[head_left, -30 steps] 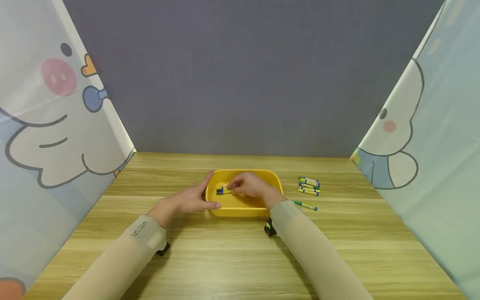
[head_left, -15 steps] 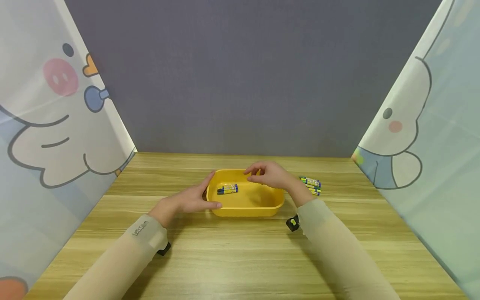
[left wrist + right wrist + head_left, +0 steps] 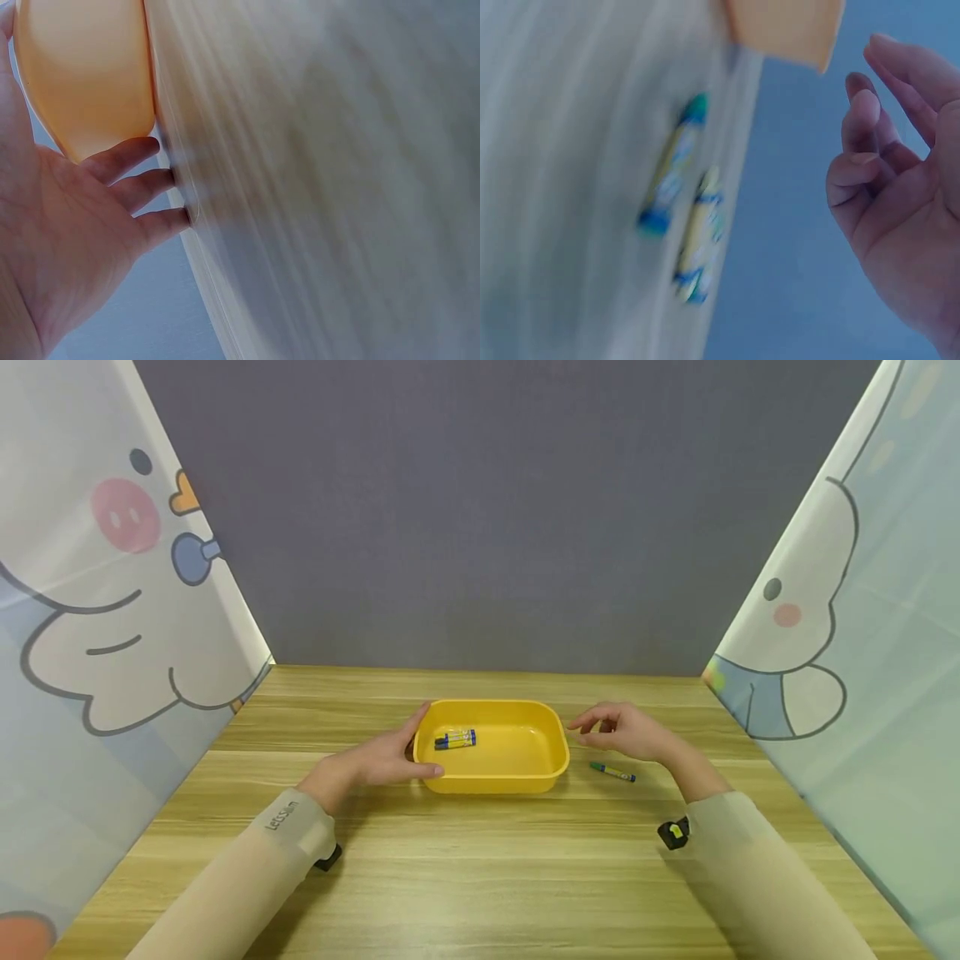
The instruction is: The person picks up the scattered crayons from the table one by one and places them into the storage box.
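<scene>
Your work seems to be at an early stage, judging by how things lie. Two slim crayons in yellow-and-blue printed wrappers (image 3: 455, 745) lie inside a shallow, rounded, yellow plastic-looking tray (image 3: 495, 785), while others are outside it, to its right, on the pale wood-grain surface (image 3: 487, 877).

Your left hand (image 3: 378, 760) is spread wide around the tray's left end and grips it, thumb over the near rim and fingers round the far left corner. Your right hand (image 3: 626, 732) is just beyond the tray's right end, fingers loosely bent, thumb and forefinger apart, pinching nothing.

The two crayons inside lie side by side near the tray's left end, dark tips pointing left; much of the tray floor to their right is bare. Outside, a single green-tipped crayon (image 3: 612, 772) lies at a slight slant below your right hand, its tip towards the tray. The right wrist view shows at least one more, a pale-tipped crayon (image 3: 697, 244) in a similar wrapper (blur there, and your hand in the head view, prevent a sure count of those left). All that can be made out look straight and cylindrical.
</scene>
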A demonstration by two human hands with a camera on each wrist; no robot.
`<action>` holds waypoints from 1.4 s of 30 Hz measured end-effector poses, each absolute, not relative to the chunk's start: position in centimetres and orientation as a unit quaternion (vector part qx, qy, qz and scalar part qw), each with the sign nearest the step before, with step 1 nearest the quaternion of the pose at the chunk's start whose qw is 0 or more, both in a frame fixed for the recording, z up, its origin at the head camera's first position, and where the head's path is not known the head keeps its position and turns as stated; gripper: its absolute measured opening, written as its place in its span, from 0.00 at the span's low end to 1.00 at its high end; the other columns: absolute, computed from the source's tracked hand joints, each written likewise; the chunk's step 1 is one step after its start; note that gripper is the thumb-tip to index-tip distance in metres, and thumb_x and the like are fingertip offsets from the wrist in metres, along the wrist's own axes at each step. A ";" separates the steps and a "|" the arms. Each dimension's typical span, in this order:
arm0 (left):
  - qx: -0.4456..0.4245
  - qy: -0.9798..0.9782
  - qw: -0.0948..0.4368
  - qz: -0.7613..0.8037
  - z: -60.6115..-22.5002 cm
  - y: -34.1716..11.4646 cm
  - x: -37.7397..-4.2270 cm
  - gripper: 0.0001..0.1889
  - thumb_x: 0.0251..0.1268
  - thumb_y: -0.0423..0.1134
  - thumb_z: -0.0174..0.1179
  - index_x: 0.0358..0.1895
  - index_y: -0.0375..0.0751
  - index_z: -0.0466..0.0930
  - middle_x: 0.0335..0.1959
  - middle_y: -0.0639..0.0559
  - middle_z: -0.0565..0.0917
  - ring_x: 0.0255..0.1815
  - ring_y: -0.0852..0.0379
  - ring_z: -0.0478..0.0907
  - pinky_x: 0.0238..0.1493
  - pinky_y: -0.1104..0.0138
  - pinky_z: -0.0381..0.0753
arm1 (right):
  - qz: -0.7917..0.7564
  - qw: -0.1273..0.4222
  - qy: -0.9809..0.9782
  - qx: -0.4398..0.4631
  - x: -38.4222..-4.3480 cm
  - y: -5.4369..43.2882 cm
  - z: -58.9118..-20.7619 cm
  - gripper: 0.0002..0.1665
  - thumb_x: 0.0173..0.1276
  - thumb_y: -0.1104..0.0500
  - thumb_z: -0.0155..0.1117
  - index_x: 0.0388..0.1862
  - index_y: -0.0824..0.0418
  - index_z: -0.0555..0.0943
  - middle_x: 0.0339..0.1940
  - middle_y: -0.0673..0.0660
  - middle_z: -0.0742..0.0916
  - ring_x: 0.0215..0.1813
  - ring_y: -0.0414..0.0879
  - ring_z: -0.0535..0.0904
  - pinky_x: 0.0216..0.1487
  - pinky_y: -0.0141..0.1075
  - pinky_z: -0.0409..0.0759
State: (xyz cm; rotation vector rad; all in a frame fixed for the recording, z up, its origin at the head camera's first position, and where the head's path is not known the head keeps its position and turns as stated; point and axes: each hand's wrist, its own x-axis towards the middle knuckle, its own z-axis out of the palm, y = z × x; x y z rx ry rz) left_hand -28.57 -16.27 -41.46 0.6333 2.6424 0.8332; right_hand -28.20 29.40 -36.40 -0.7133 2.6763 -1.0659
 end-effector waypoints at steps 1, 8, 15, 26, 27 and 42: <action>0.220 0.919 0.150 0.290 -41.5 -16.3 -28.6 0.69 0.66 0.75 0.68 0.92 0.57 0.25 0.87 0.28 0.60 0.82 0.30 0.70 0.83 0.37 0.66 | -0.356 0.095 0.899 -0.238 -28.0 30.0 -36.6 0.18 0.79 0.59 0.72 0.63 0.63 0.89 0.56 0.64 0.90 0.35 0.41 0.76 0.37 0.33 0.77; 0.219 0.920 0.150 0.287 -41.4 -16.2 -28.6 0.69 0.66 0.75 0.67 0.92 0.57 0.24 0.87 0.27 0.61 0.80 0.31 0.72 0.82 0.37 0.67 | -0.327 0.135 0.907 -0.226 -27.1 33.4 -37.9 0.19 0.77 0.58 0.74 0.63 0.60 0.89 0.61 0.64 0.90 0.43 0.45 0.79 0.41 0.33 0.79; 0.221 0.919 0.149 0.289 -41.4 -16.3 -28.5 0.69 0.66 0.75 0.67 0.92 0.57 0.25 0.88 0.28 0.59 0.82 0.32 0.70 0.83 0.37 0.65 | -0.298 0.169 0.912 -0.226 -26.9 35.8 -39.2 0.18 0.72 0.61 0.77 0.60 0.58 0.91 0.48 0.54 0.90 0.46 0.42 0.81 0.43 0.33 0.80; 0.220 0.919 0.147 0.294 -41.7 -16.4 -28.6 0.69 0.66 0.75 0.68 0.92 0.58 0.25 0.88 0.29 0.60 0.82 0.33 0.70 0.83 0.37 0.66 | -0.304 0.159 0.908 -0.242 -27.1 36.2 -40.0 0.16 0.72 0.61 0.77 0.57 0.60 0.91 0.41 0.50 0.88 0.43 0.37 0.78 0.42 0.31 0.77; 0.219 0.919 0.146 0.294 -41.7 -16.4 -28.6 0.69 0.66 0.75 0.68 0.92 0.58 0.25 0.88 0.29 0.60 0.82 0.33 0.71 0.83 0.37 0.66 | -0.303 0.157 0.909 -0.239 -27.1 36.1 -40.1 0.15 0.72 0.61 0.77 0.56 0.59 0.92 0.41 0.50 0.88 0.43 0.37 0.78 0.42 0.31 0.77; 0.221 0.922 0.144 0.285 -41.6 -16.3 -28.6 0.68 0.65 0.76 0.67 0.92 0.60 0.26 0.88 0.30 0.61 0.82 0.32 0.70 0.82 0.37 0.66 | -0.329 0.039 0.919 -0.215 -27.2 34.1 -39.5 0.16 0.79 0.61 0.70 0.62 0.57 0.91 0.45 0.53 0.89 0.35 0.37 0.75 0.36 0.31 0.76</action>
